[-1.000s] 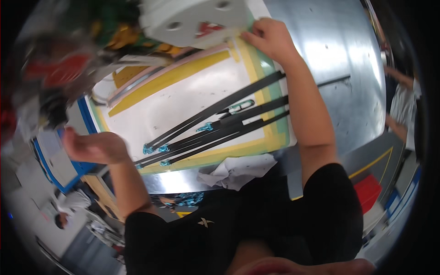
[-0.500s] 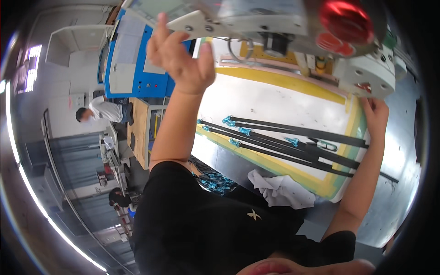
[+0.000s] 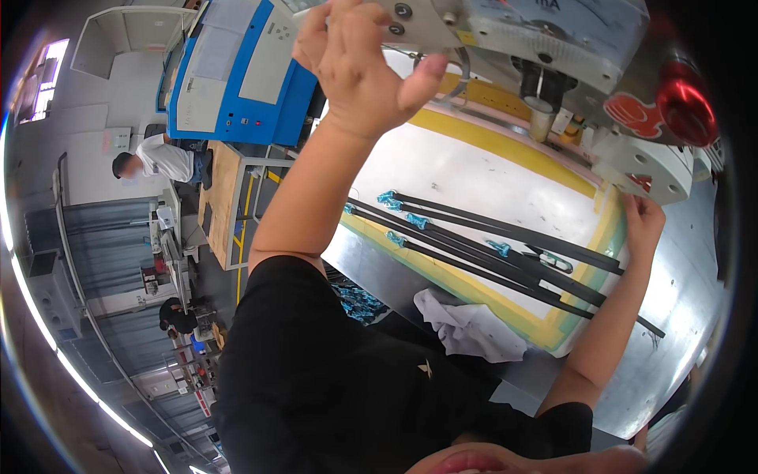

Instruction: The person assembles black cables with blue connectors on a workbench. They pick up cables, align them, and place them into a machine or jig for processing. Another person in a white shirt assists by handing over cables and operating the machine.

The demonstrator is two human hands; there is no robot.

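Note:
My left hand [image 3: 359,67] is raised at the white bracket [image 3: 422,20] on the machine's left. Its thumb is stretched out apart from the bent fingers, and nothing shows in its grasp. My right hand [image 3: 643,225] is just below the white bracket [image 3: 651,170] at the machine's right end; its fingertips are partly hidden there. Beneath the machine lies a white work board [image 3: 450,158] edged with yellow and green tape. Several long black strips [image 3: 489,245] with blue crinkled tips [image 3: 417,221] lie across it, by my right forearm.
A red round knob [image 3: 687,103] and a dial meter [image 3: 553,28] are on the machine overhead. A grey-white cloth [image 3: 470,324] lies at the table's near edge, by a pile of blue-tipped strips [image 3: 359,302]. A blue and white machine [image 3: 237,79] and a seated person [image 3: 166,158] are at left.
My left hand has moved up against the left bracket, its fingers now more bent. The view has shifted, and my right hand has come slightly lower, still near the right bracket.

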